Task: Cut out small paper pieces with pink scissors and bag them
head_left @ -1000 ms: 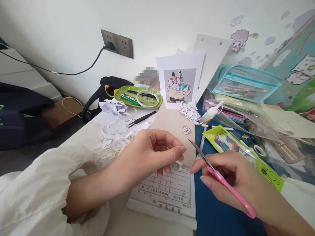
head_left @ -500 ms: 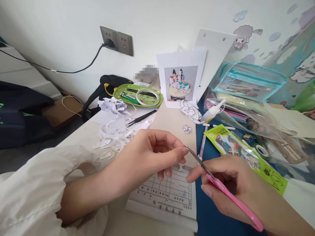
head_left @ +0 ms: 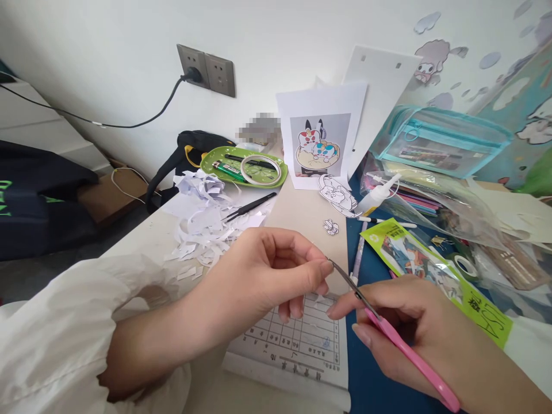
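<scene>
My left hand (head_left: 267, 273) is curled in a pinch, thumb against forefinger, over a gridded notepad (head_left: 297, 339). What it pinches is too small to make out. My right hand (head_left: 409, 333) grips pink-handled scissors (head_left: 388, 328), whose thin metal blades point up-left and touch the left fingertips. A small white paper scrap lies on the notepad just below the blades.
White paper scraps (head_left: 202, 221) and black tweezers (head_left: 250, 207) lie behind my left hand. A green tray (head_left: 241, 169) holds a tape roll and lighter. A printed cartoon picture (head_left: 319, 144), cut-outs (head_left: 338, 195), glue bottle (head_left: 375, 198), green packet (head_left: 431, 270) and plastic pouches (head_left: 440, 144) crowd the right.
The scissor tips moved left from open air until they meet my left fingertips. The view has shifted slightly; the hands otherwise hold their places.
</scene>
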A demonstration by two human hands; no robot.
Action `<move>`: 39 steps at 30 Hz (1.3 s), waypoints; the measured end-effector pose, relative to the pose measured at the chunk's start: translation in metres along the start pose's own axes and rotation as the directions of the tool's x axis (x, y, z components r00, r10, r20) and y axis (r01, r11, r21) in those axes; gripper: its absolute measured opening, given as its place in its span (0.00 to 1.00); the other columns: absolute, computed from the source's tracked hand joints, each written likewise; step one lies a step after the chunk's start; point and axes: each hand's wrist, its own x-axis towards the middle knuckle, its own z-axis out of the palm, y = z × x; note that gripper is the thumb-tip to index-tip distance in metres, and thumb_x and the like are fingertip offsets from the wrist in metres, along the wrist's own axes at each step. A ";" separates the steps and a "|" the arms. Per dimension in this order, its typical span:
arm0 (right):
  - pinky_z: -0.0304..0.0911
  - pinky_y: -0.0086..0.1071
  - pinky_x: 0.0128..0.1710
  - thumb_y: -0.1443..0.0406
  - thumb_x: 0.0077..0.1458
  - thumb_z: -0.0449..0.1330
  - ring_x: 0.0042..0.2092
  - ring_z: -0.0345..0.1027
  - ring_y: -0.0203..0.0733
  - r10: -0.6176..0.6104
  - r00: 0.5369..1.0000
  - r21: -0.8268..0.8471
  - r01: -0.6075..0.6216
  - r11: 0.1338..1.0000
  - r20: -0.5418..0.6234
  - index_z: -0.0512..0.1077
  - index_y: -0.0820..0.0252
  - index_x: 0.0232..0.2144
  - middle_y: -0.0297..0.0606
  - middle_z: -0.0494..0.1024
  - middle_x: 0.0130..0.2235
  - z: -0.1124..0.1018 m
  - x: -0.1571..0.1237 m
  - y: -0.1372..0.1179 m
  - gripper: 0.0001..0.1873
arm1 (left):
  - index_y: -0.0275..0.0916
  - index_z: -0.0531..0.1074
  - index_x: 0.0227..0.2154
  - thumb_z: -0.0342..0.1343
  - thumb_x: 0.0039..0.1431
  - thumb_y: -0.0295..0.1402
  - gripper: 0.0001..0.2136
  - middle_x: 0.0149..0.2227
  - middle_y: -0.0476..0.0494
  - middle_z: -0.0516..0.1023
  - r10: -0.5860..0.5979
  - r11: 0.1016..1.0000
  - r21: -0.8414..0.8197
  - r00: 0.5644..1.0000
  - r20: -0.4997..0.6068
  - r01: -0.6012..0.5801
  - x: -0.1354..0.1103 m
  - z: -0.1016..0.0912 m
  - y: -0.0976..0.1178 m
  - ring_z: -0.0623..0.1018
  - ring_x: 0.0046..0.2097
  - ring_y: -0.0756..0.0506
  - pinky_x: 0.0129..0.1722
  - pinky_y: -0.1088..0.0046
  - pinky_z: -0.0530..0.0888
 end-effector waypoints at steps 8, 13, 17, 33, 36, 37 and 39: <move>0.54 0.22 0.13 0.68 0.47 0.58 0.16 0.55 0.32 -0.062 0.998 -0.081 0.060 0.995 -0.015 0.80 0.58 0.32 0.31 0.67 0.16 -0.001 0.005 -0.001 0.11 | 0.36 0.72 0.23 0.57 0.55 0.28 0.06 0.20 0.54 0.72 -0.012 0.998 -0.059 1.000 -0.014 0.011 0.000 0.003 0.003 0.68 0.18 0.57 0.16 0.87 0.65; 0.53 0.23 0.14 0.69 0.47 0.58 0.16 0.52 0.31 -0.056 0.998 -0.031 0.056 0.998 -0.010 0.80 0.57 0.32 0.30 0.64 0.15 -0.001 0.004 0.000 0.12 | 0.36 0.72 0.23 0.56 0.54 0.25 0.06 0.19 0.55 0.72 0.001 0.996 -0.091 1.000 -0.009 -0.001 0.000 0.003 0.003 0.68 0.18 0.58 0.16 0.88 0.65; 0.50 0.23 0.14 0.69 0.47 0.58 0.17 0.50 0.31 -0.012 1.000 0.046 0.011 0.999 0.019 0.80 0.57 0.33 0.30 0.62 0.16 0.000 0.004 -0.003 0.12 | 0.36 0.73 0.23 0.57 0.54 0.26 0.05 0.20 0.54 0.73 0.001 0.995 -0.096 1.000 -0.010 -0.002 0.000 0.003 0.003 0.68 0.18 0.57 0.16 0.87 0.65; 0.48 0.24 0.17 0.64 0.48 0.60 0.19 0.50 0.31 0.120 0.993 0.239 -0.121 0.963 0.022 0.77 0.56 0.31 0.27 0.60 0.17 0.000 0.006 -0.011 0.07 | 0.35 0.71 0.25 0.56 0.57 0.27 0.06 0.22 0.55 0.72 0.048 0.989 -0.137 0.999 -0.002 -0.048 0.000 0.003 -0.002 0.68 0.19 0.58 0.18 0.87 0.66; 0.50 0.23 0.18 0.63 0.47 0.61 0.19 0.52 0.30 0.176 0.982 0.356 -0.139 0.924 -0.074 0.76 0.57 0.32 0.26 0.60 0.18 0.000 0.002 -0.019 0.08 | 0.35 0.73 0.26 0.56 0.57 0.29 0.05 0.25 0.54 0.73 0.072 0.988 -0.134 0.997 0.004 -0.071 0.001 0.004 -0.003 0.68 0.19 0.58 0.18 0.86 0.67; 0.51 0.23 0.18 0.63 0.48 0.61 0.20 0.53 0.30 0.171 0.980 0.377 -0.120 0.919 -0.106 0.75 0.57 0.33 0.26 0.61 0.19 0.001 0.002 -0.020 0.08 | 0.35 0.73 0.27 0.57 0.58 0.30 0.05 0.26 0.53 0.74 0.076 0.988 -0.132 0.997 0.005 -0.075 0.001 0.004 -0.003 0.68 0.19 0.58 0.18 0.86 0.67; 0.54 0.23 0.19 0.65 0.48 0.61 0.20 0.55 0.30 0.125 0.980 0.391 -0.055 0.919 -0.156 0.74 0.56 0.34 0.26 0.63 0.21 0.003 0.001 -0.021 0.07 | 0.35 0.74 0.28 0.57 0.57 0.31 0.05 0.26 0.52 0.73 0.070 0.989 -0.129 0.998 0.006 -0.069 0.001 0.004 -0.004 0.68 0.19 0.58 0.18 0.85 0.66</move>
